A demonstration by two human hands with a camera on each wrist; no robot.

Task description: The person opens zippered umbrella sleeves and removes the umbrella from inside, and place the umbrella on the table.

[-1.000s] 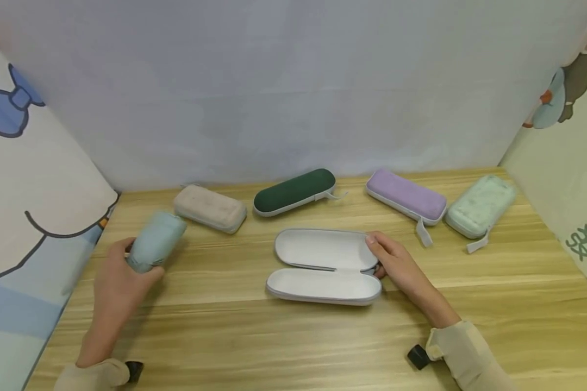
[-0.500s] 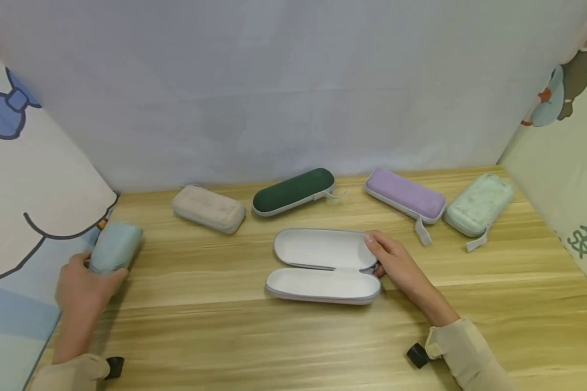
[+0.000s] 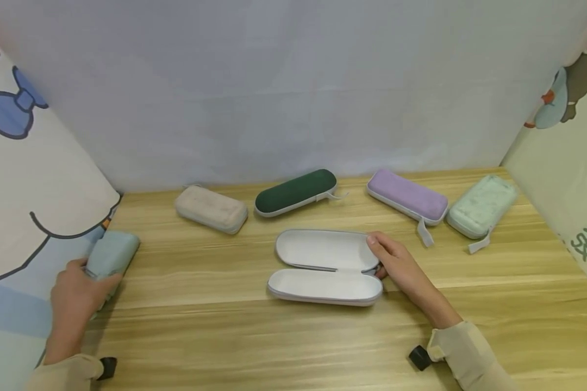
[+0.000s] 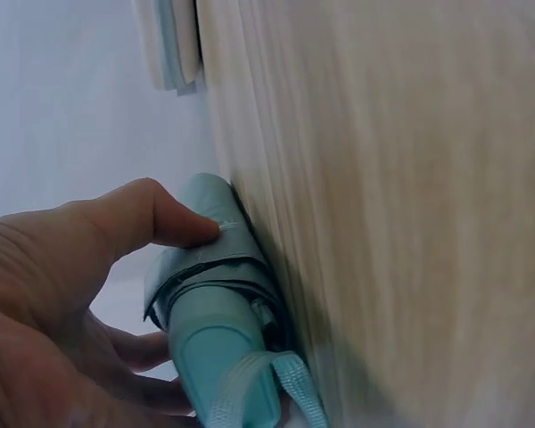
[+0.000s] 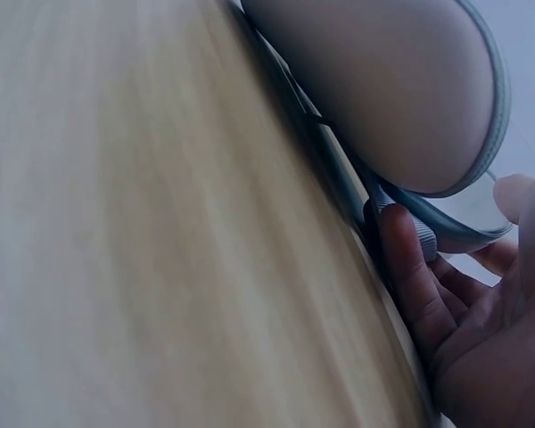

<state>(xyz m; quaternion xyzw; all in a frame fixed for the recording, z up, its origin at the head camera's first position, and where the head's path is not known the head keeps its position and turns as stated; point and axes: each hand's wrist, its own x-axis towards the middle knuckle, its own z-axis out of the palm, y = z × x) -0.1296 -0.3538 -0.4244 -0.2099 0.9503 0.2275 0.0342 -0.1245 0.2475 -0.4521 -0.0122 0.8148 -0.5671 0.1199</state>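
Observation:
At the table's left edge my left hand (image 3: 75, 296) grips a light teal folded umbrella (image 3: 112, 254). In the left wrist view the thumb lies on the rolled cloth of the umbrella (image 4: 218, 236), with the other fingers on its far side. A strap (image 4: 241, 388) loops from its handle end, and it lies along the tabletop. My right hand (image 3: 396, 263) pinches the right end of an open, white-lined hard case (image 3: 325, 285), thumb on the rim of its far half. In the right wrist view, fingers (image 5: 410, 276) show beneath the case (image 5: 401, 89).
Along the back lie several closed zip cases: beige (image 3: 210, 209), dark green (image 3: 295, 193), purple (image 3: 407, 195) and mint green (image 3: 481, 206). The last two are side by side. A pale cloth backdrop (image 3: 293, 92) rises behind the wooden table (image 3: 225, 347), with printed panels at both sides.
My left hand has carried the umbrella leftward and down to the table's left edge. The right hand and the open case have stayed in place.

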